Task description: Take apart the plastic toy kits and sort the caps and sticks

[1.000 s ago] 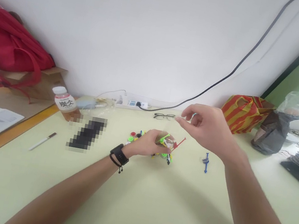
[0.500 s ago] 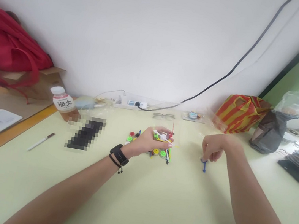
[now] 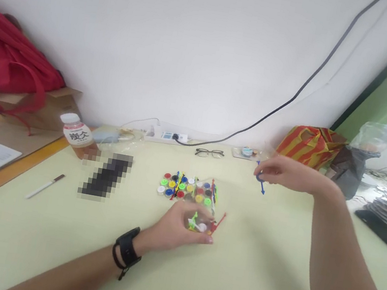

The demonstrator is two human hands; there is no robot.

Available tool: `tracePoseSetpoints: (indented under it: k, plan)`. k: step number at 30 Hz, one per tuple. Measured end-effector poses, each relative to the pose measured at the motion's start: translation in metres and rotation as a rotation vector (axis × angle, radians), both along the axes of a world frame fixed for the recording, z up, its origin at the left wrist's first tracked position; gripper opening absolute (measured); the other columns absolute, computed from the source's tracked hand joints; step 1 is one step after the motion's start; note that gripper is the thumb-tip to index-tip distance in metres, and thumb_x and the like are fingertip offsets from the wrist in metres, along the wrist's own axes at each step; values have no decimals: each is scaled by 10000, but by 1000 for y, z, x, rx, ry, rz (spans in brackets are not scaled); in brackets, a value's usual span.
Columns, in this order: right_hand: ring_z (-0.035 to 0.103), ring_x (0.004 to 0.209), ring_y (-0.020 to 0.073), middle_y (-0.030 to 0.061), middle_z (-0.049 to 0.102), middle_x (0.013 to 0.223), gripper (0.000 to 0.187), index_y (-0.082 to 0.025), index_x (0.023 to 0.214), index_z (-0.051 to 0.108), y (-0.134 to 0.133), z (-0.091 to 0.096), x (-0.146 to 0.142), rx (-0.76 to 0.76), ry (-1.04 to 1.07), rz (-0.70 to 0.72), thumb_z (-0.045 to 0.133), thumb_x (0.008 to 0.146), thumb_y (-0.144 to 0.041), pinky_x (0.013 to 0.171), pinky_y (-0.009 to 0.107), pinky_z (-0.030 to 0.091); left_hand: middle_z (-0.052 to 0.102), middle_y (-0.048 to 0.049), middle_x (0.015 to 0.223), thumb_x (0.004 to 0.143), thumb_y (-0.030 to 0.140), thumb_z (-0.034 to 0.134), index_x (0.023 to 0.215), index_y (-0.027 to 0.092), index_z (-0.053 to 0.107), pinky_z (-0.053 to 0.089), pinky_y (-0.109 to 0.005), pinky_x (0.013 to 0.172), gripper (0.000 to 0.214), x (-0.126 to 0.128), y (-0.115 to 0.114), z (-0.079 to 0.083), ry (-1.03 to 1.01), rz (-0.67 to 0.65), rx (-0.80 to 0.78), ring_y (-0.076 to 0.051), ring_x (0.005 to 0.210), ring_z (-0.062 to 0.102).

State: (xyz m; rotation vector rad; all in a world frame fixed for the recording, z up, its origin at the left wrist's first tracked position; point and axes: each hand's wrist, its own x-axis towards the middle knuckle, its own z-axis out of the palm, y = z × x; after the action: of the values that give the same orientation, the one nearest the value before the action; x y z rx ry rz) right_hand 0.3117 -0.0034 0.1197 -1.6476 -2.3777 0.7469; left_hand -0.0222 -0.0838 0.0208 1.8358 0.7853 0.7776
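My right hand (image 3: 282, 173), fingers closed in a pinch, holds a blue arrow-shaped plastic piece (image 3: 261, 179) with a ring in its middle, raised over the table. My left hand (image 3: 179, 226) wears a black watch (image 3: 128, 246) and curls around a small cluster of green, white and red arrow pieces (image 3: 201, 226). What the cluster sits in or on is partly hidden by the fingers. Just beyond my left hand lie rows of small round capped pots (image 3: 181, 186) in several colours, with more coloured arrow pieces (image 3: 213, 191) laid across them.
Glasses (image 3: 209, 153) and a power strip (image 3: 165, 136) are along the wall. To the left are a drink bottle (image 3: 77, 134), a white pen (image 3: 45, 187) and a blurred-out dark object (image 3: 107, 177). A striped bag (image 3: 309, 145) and a dark phone-like slab (image 3: 383, 236) are on the right.
My right hand has lifted the blue arrow piece off the table. My left hand has come nearer with its cluster, moving off the pots and uncovering them.
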Motion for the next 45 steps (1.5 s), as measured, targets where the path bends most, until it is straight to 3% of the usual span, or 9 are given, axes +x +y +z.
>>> tracePoseSetpoints:
  k: [4,7,12,16,20,23,30,38,45]
  plan:
    - [684,903,239,76,743,979,379,-235,1035,721,-34,35,-26,222,373,-11,744,852,-567,760,345,547,755,-62,1012,756,413,883,1070,188,751,531,-288,743,408,-10,-2,-22,-2,143,-32,-228,917,693]
    - [687,873,223,72,729,949,320,-229,970,676,-54,45,-59,279,528,63,778,853,-509,760,343,568,758,-57,1040,757,404,879,1112,194,743,547,-327,806,434,-11,0,-26,-17,174,22,-248,944,694]
    - [710,893,224,67,751,976,204,-230,1029,706,-75,46,-101,351,437,173,737,897,-381,794,341,585,772,-56,1036,830,392,821,1104,207,750,549,-369,871,338,-7,-4,-25,-48,137,28,-270,981,700]
    - [694,770,205,43,752,860,131,-239,1007,726,-93,48,-120,386,354,175,698,888,-287,698,318,566,779,-62,1000,845,387,806,1013,201,739,540,-348,834,259,-4,-10,-22,-66,278,21,-254,945,708]
    - [631,618,171,11,693,699,32,-227,844,681,-109,44,-141,422,341,87,663,866,-243,563,288,490,761,-24,929,847,371,795,969,211,719,508,-308,776,215,-3,-10,-23,-43,394,120,-210,850,678]
    - [560,544,150,-9,625,614,128,-223,741,587,-111,36,-156,469,320,5,631,862,-228,501,278,402,751,-10,916,876,355,753,1003,211,717,490,-293,747,195,-4,-9,-24,-21,412,184,-192,819,655]
    - [466,515,138,-25,526,570,224,-229,702,406,-101,20,-174,661,268,-140,579,832,-171,545,294,333,768,-27,968,878,305,735,997,220,706,504,-315,803,150,-5,-10,-24,10,451,229,-214,879,684]
    - [479,526,142,-18,567,609,176,-234,741,443,-105,9,-189,399,305,-41,546,880,-198,500,275,284,765,-48,1085,826,150,671,1164,229,663,530,-349,821,347,-5,-8,-25,-7,437,283,-260,945,698]
    - [504,588,134,-5,618,657,173,-205,678,578,-92,9,-184,365,222,-1,603,847,-175,544,274,315,743,-43,1000,864,249,689,1039,222,647,510,-352,766,183,-5,-7,-30,3,446,260,-247,884,672]
